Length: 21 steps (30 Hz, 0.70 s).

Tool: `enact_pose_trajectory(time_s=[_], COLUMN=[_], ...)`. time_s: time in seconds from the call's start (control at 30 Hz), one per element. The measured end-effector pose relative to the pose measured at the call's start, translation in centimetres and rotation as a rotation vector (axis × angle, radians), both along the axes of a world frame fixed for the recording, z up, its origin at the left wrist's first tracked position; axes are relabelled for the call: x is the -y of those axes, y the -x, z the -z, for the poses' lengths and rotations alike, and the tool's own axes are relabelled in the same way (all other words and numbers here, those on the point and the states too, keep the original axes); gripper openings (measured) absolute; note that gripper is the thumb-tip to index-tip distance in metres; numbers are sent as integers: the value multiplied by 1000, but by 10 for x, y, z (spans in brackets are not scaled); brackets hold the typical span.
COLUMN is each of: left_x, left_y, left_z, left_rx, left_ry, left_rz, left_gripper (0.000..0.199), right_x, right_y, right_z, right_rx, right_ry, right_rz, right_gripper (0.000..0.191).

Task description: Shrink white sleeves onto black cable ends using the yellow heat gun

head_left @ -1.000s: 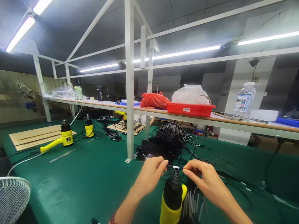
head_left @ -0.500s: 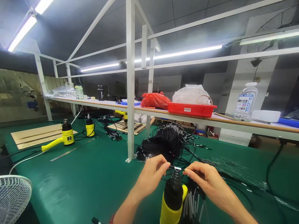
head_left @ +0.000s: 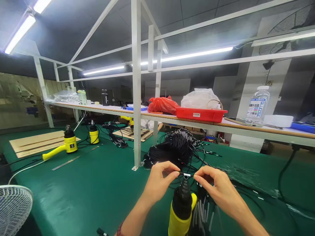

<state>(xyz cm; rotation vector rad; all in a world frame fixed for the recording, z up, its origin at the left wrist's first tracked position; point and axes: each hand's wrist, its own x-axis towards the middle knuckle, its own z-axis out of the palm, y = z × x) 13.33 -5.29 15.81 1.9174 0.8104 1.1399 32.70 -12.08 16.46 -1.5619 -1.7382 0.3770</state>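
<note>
Left hand [head_left: 159, 182] and right hand [head_left: 218, 186] each pinching one side of a white-sleeved black wire [head_left: 186, 175], just above the black nozzle of an upright yellow heat gun [head_left: 180, 213].

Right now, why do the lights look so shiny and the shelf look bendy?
In the head view, the ceiling light glares white; in the same view, the picture curves the shelf and tilts the post near the edge. The left hand and right hand look fairly sharp.

Fluorescent tubes [head_left: 186, 54] light a white steel rack [head_left: 136, 85] over a green workbench [head_left: 81, 186], beside a stained wall [head_left: 19, 98].
</note>
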Motion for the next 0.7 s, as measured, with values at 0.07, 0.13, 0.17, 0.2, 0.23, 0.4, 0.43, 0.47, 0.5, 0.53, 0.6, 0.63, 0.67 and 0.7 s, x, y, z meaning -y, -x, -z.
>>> enact_pose_trajectory(time_s=[0.07, 0.13, 0.17, 0.2, 0.23, 0.4, 0.43, 0.47, 0.5, 0.53, 0.6, 0.63, 0.67, 0.7], left_x=[0, 0, 1, 1, 2, 8, 9, 10, 11, 11, 11, 11, 11, 11], left_y=[-1, -2, -3, -3, -3, 1, 2, 3, 4, 5, 5, 6, 5, 5], left_z=[1, 1, 1, 0, 0, -3, -3, -3, -3, -3, -3, -4, -4, -4], left_rx=[14, 16, 5, -14, -41, -165, -173, -178, -182, -187, -204, -217, -233, -250], left_ry=[3, 6, 5, 1, -8, -83, -90, -93, -93, -93, -101, -109, -120, -133], left_rz=[-1, -8, -12, -17, -24, -35, -24, -10, 1, 8, 11, 7, 2, -6], left_gripper=[10, 10, 10, 10, 11, 38, 38, 36, 33, 32, 33, 36, 39, 42], right_x=[-1, -3, -3, -4, -3, 0, 1, 2, 2, 3, 4, 5, 5, 5], right_y=[0, -1, -1, -1, 0, 1, 1, 1, 2, 2, 3, 3, 4, 4], right_z=[1, 2, 2, 2, 3, 1, 1, 0, 0, 0, -2, -2, -3, -3], right_rx=[19, 34, 44, 54, 64, 99, 103, 103, 100, 90, 46, 19, -2, -12], right_ry=[-10, -19, -17, -12, -3, 47, 54, 59, 63, 61, 50, 44, 40, 39], right_rz=[16, 22, 21, 19, 17, 21, 20, 20, 16, 6, -33, -56, -75, -83], right_gripper=[26, 24, 25, 26, 29, 42, 43, 44, 44, 43, 40, 38, 36, 35])
